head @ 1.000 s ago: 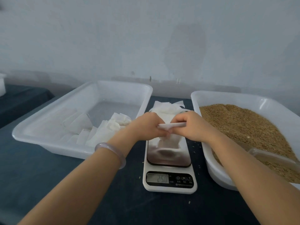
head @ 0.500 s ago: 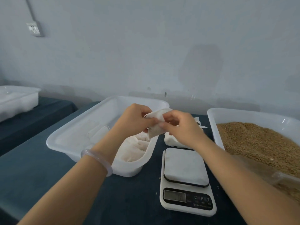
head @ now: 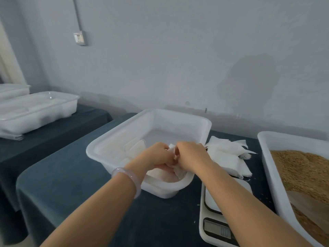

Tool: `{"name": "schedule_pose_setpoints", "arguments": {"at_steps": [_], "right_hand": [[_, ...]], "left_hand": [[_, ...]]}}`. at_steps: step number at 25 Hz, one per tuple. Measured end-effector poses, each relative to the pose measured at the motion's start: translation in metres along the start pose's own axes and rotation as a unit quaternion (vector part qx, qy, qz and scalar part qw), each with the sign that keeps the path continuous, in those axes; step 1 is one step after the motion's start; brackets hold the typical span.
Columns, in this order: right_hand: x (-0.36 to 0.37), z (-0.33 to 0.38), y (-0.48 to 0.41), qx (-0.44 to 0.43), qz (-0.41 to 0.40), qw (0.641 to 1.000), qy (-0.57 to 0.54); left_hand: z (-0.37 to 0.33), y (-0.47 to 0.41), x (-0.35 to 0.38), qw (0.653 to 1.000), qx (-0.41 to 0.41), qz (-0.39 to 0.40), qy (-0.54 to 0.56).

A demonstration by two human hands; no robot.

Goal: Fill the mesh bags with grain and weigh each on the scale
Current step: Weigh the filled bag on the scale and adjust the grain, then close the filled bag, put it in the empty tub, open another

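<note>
My left hand (head: pixel 157 155) and my right hand (head: pixel 191 155) together hold a white mesh bag (head: pixel 177 171) over the near right corner of a white plastic tub (head: pixel 149 120). The bag's lower end hangs inside the tub, above other filled white bags. A white kitchen scale (head: pixel 216 227) sits to the right under my right forearm, its platform bare. Behind it lies a pile of flat white mesh bags (head: pixel 226 154). A second white tub (head: pixel 267 157) at the far right holds brown grain (head: pixel 300 168).
A translucent scoop (head: pixel 309 204) lies in the grain at the near right. The dark blue cloth-covered table (head: pixel 71 175) has a second table to its left carrying another white tub (head: pixel 37 111). A wall socket (head: pixel 80 38) is on the grey wall.
The bag has been lifted off the scale and carried left over the white tub, then lowered into its corner. The view has swung left and up.
</note>
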State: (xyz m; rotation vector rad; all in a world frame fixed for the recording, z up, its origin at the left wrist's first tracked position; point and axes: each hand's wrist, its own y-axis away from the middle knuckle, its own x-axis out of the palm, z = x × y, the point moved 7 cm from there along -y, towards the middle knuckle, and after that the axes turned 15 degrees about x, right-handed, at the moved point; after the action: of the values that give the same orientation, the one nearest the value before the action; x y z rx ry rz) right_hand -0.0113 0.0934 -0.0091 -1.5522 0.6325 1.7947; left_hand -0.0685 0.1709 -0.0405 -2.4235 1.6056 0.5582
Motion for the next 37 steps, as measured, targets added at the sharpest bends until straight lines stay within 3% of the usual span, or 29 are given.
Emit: {"name": "schedule_pose_setpoints", "arguments": {"at_steps": [3,6,11,17,20,23,29,31,33,37], "right_hand": [[-0.004,0.011,0.005,-0.013,-0.035,0.998,0.054],[-0.003,0.01,0.009,-0.008,0.01,0.998,0.058],[-0.007,0.019,0.007,-0.03,-0.017,0.999,0.008],[0.017,0.061,-0.021,-0.034,0.075,0.996,-0.03],[0.042,0.073,-0.027,-0.038,0.19,0.981,0.002],[0.059,0.07,-0.027,-0.011,0.235,0.972,0.022],[0.059,0.065,-0.022,0.034,0.26,0.965,0.005],[0.061,0.064,-0.021,0.034,0.253,0.966,0.031],[0.066,0.065,-0.023,0.021,0.239,0.969,0.05],[0.057,0.06,-0.024,-0.02,0.212,0.976,0.039]], "left_hand": [[0.009,0.001,0.005,0.996,-0.032,0.026,0.08],[0.012,0.001,0.008,0.992,-0.053,0.023,0.108],[0.004,-0.012,-0.027,0.992,-0.005,-0.106,0.07],[0.012,-0.029,-0.078,0.976,0.02,-0.212,0.043],[0.038,-0.039,-0.089,0.978,-0.036,-0.205,0.022],[0.064,-0.046,-0.093,0.977,-0.08,-0.195,-0.023],[0.077,-0.051,-0.089,0.972,-0.124,-0.09,-0.177],[0.07,-0.048,-0.084,0.95,-0.137,-0.06,-0.274],[0.063,-0.043,-0.083,0.927,-0.133,-0.063,-0.346],[0.043,-0.036,-0.09,0.93,-0.074,-0.128,-0.337]]}}
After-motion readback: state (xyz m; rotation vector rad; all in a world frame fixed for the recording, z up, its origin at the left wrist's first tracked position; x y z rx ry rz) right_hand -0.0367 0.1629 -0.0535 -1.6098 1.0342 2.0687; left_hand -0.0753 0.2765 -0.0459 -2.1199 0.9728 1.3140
